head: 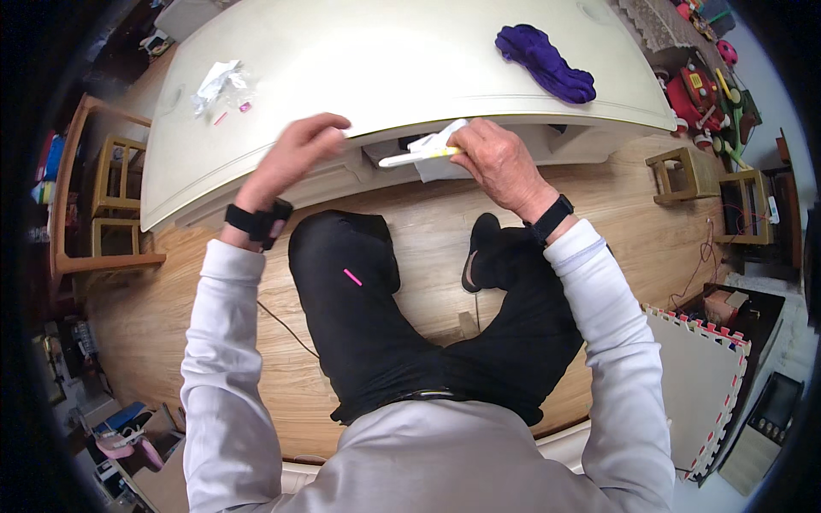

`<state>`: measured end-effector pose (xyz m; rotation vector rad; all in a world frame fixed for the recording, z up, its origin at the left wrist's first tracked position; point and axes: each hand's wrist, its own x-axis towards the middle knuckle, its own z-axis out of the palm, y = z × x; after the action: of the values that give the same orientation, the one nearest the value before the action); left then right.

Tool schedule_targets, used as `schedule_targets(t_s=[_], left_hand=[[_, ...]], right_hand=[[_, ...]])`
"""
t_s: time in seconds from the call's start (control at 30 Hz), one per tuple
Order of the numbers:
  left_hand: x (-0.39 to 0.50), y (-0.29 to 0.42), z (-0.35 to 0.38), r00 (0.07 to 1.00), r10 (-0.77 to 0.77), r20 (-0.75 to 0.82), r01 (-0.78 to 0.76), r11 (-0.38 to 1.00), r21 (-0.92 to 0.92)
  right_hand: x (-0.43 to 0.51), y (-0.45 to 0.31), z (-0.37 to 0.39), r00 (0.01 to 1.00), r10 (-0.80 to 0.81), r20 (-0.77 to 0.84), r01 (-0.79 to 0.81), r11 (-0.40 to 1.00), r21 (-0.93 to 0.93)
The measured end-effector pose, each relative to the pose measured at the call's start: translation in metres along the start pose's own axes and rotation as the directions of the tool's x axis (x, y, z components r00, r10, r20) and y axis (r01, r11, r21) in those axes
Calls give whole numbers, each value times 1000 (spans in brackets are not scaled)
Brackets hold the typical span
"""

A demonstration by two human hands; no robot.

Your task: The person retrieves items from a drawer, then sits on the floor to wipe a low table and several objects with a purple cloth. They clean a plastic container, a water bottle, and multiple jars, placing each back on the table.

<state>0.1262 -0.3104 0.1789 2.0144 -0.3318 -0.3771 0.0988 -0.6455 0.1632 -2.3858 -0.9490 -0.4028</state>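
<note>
My right hand (492, 157) grips a thin white stick-like item (410, 158) with a yellow part, together with a white tissue or wrapper (439, 168) that hangs below it. Left of it my left hand (301, 151), slightly blurred, hovers by the table's front edge with its fingers apart and nothing seen in it. A short pink strip (353, 277) lies on the black trouser leg at the left. On the white table (385, 70) are crumpled clear and white wrapping (218, 83), a small pink piece (245, 107) and another pink strip (220, 118).
A bunched purple cloth (545, 63) lies at the table's right. Open shelving (571, 142) shows under the tabletop. Wooden stools (685, 174) stand at both sides, a red toy vehicle (696, 96) is at the upper right, and foam mats (693, 385) lean at the lower right.
</note>
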Motion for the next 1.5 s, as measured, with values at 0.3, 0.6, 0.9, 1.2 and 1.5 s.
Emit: schedule_targets(t_s=[0.3, 0.6, 0.9, 1.2, 1.5], left_hand=[[-12, 63, 45, 983, 138, -119, -95, 946, 311], [10, 0, 0, 951, -121, -283, 35, 956, -292], [69, -46, -53, 740, -411, -533, 340, 912, -231], [79, -12, -10, 889, -96, -447, 15, 983, -181], [74, 50, 104, 940, -296, -172, -13, 472, -881]], right_hand=[[43, -7, -13, 987, 12, -162, -3, 998, 59], [58, 83, -39, 744, 635, -207, -385, 661, 644], [112, 94, 12, 696, 713, 84, -357, 243, 902], [119, 58, 36, 740, 641, 203, -264, -1, 965], [78, -38, 71, 874, 455, -169, -303, 784, 542]])
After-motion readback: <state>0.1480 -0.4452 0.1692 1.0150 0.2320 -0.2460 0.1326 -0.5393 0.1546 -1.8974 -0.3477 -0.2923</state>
